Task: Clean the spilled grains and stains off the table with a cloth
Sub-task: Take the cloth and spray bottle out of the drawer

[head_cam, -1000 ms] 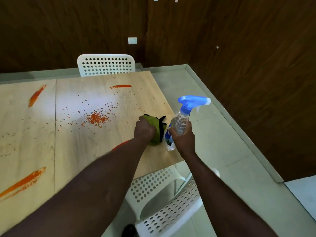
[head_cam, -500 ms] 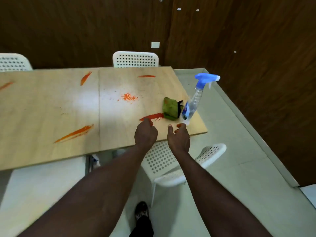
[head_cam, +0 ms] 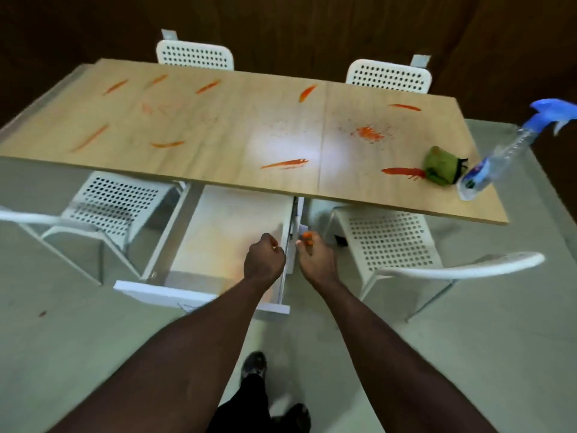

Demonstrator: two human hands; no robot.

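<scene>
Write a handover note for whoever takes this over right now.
Left hand: curled, holding nothing, off the table.
Right hand: loosely curled, orange at a fingertip; grip unclear.
Cloth lies bunched at the table's right end, beside the spray bottle.
Done: nothing visibly wiped.
To do: grains, the stain by the cloth, streaks all along the top.

Table [head_cam: 218, 120]: one, long, of two joined panels.
Chairs [head_cam: 388, 77]: four, white and perforated, two on each long side.
Cloth [head_cam: 441, 165]: one, green.
Spray bottle [head_cam: 496, 160]: one.
Orange streaks [head_cam: 285, 164]: about nine; some are blurred.
Pile of grains [head_cam: 370, 134]: one.
</scene>
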